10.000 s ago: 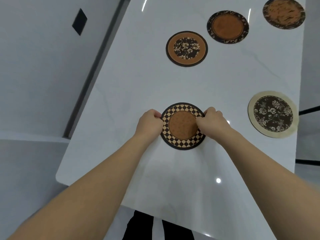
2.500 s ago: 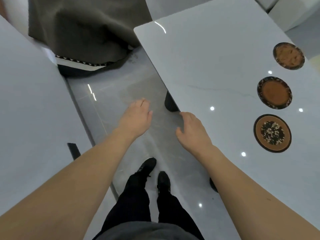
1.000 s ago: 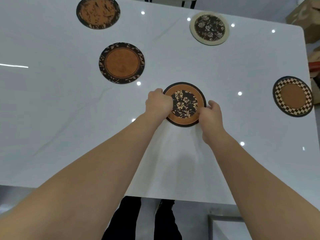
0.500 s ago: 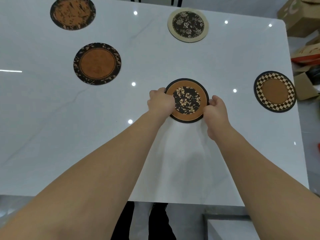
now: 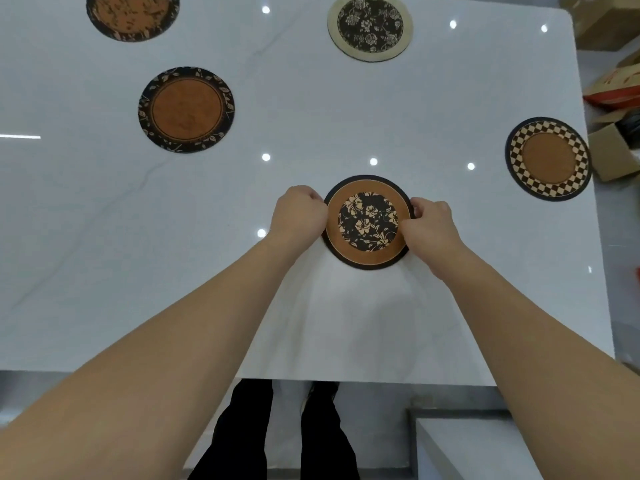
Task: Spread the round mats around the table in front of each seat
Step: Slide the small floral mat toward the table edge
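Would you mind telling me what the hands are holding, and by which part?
Both hands grip the round brown mat with the dark floral centre: left hand at its left rim, right hand at its right rim.

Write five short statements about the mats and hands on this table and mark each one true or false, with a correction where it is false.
1. Both hands grip the floral-centre mat at opposite edges. True: the left hand is on its left edge and the right hand on its right edge.
2. Five round mats lie on the white table. True.
3. The checkered-rim mat sits near the table's left edge. False: it lies at the right edge.
4. The cream-rimmed mat overlaps the held mat. False: they lie well apart.
5. The leaf-border mat is stacked on another mat. False: it lies alone on the table.
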`<state>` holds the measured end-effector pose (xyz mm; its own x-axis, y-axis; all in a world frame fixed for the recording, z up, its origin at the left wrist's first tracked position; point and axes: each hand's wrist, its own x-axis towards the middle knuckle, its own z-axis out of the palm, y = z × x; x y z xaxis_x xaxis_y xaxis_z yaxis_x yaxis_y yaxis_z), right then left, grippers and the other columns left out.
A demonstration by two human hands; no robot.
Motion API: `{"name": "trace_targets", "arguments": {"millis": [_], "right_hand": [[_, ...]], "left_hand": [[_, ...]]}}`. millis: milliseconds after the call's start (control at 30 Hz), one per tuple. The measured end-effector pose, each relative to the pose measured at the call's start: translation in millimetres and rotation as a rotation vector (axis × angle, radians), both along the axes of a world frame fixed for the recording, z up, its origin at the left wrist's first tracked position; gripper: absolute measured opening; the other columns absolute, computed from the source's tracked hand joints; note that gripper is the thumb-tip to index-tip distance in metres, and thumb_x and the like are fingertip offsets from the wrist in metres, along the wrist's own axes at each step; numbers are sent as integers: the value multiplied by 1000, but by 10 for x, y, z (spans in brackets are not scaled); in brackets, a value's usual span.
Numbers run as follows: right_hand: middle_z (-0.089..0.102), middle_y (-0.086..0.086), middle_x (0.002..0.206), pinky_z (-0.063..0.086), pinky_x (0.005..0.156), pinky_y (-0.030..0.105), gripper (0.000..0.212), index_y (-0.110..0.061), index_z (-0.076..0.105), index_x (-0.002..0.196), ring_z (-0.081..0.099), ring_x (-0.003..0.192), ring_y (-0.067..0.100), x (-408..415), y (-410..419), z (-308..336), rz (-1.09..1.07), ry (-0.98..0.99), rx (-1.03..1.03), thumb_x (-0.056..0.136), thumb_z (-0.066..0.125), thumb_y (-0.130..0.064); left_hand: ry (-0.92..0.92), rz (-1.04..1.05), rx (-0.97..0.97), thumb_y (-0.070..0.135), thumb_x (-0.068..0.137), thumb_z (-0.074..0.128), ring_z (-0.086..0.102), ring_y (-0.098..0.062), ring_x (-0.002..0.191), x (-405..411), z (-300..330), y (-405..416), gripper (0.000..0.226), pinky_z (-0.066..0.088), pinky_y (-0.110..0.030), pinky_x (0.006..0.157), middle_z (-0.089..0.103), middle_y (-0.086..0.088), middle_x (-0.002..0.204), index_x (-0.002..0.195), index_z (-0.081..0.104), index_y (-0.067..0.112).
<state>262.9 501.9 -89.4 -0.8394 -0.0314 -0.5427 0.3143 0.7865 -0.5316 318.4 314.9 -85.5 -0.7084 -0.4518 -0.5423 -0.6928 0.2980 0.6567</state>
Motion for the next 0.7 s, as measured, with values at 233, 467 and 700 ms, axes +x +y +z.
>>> {"name": "trace_targets", "arguments": {"millis": [233, 467, 700], "right_hand": [[56, 2, 104, 42, 66, 28, 23, -17, 54, 105, 54, 86, 18, 492, 166, 19, 163, -34, 83, 83, 51, -16], [55, 4, 93, 43, 61, 30, 10, -18, 52, 86, 57, 81, 22, 837, 294, -17, 26, 16, 9, 76, 53, -15], [50, -6, 72, 36, 52, 25, 15, -19, 46, 74, 49, 64, 10, 989, 533, -21, -20, 67, 39, 79, 59, -16]], "left_hand": [[-15, -172, -65, 11, 83, 44, 54, -19, 59, 623, 28, 262, 25, 34, -22, 47, 59, -3, 63, 60, 54, 12], [27, -253, -115, 23, 79, 54, 59, -21, 75, 933, -28, 426, 17, 41, -28, 55, 61, -5, 85, 89, 54, 9], [35, -247, -142, 25, 79, 61, 50, -13, 66, 1061, -71, 435, 20, 33, -25, 51, 56, -2, 82, 89, 53, 10]]}}
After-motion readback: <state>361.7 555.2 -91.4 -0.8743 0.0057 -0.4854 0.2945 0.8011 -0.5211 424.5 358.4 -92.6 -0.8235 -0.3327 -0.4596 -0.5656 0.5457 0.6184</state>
